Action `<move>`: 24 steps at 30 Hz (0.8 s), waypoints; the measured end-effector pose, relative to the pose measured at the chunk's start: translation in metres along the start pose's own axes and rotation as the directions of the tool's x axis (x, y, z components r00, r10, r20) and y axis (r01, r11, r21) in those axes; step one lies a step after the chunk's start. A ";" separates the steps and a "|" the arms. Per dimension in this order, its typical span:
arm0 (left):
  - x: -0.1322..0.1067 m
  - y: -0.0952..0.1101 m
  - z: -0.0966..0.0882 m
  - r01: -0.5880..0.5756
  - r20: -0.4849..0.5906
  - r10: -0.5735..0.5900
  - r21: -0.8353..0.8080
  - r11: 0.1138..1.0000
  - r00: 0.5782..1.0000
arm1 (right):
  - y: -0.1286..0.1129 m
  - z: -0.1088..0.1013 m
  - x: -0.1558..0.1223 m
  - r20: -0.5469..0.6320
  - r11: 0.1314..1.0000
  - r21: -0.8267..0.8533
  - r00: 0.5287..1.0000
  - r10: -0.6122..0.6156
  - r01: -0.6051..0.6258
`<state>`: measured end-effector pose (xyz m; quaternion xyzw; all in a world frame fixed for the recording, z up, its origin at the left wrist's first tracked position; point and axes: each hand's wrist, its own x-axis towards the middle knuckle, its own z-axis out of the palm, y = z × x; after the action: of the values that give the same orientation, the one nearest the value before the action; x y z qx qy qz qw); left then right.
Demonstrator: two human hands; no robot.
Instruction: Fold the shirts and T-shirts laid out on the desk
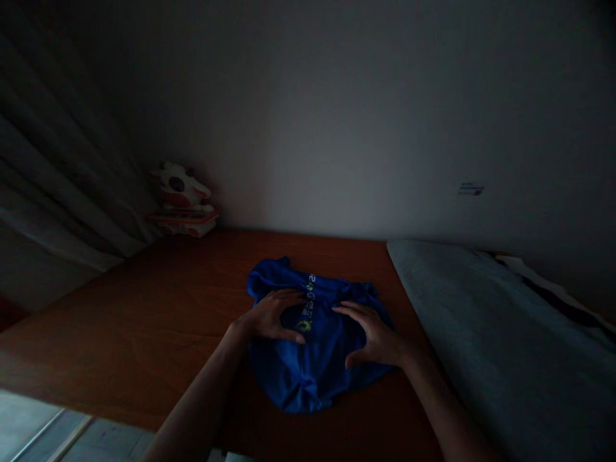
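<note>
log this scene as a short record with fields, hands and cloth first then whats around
left hand: fingers spread, at the blue cloth, beside its printed strip
right hand: fingers spread, at the cloth's right part
cloth: wrinkled, lying on a brown surface
far left: toy-like figure, curtain
right: grey fabric
wall: small label
light: dim

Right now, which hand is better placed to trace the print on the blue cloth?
Left, likely. The left hand has fingers and thumb at the edge of the print; a strip of plain cloth separates the right hand from it.
</note>
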<state>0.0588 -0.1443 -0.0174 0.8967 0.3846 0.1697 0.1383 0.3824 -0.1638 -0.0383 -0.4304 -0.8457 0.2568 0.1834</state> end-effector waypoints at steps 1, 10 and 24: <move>0.000 0.000 0.001 0.000 0.019 0.000 0.009 1.000 1.000 | -0.001 0.003 0.000 0.027 1.000 -0.014 1.000 0.002 -0.002; 0.010 0.010 0.005 0.037 -0.176 -0.015 0.118 0.992 0.984 | -0.010 0.016 0.016 -0.192 0.990 -0.139 0.981 -0.010 -0.017; 0.009 0.005 0.018 0.171 0.000 -0.174 0.207 0.963 0.985 | 0.016 0.009 0.011 -0.319 0.997 -0.075 0.948 -0.013 -0.012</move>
<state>0.0754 -0.1428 -0.0303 0.8708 0.4754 0.1083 0.0623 0.3817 -0.1487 -0.0543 -0.4726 -0.8141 0.1515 0.3015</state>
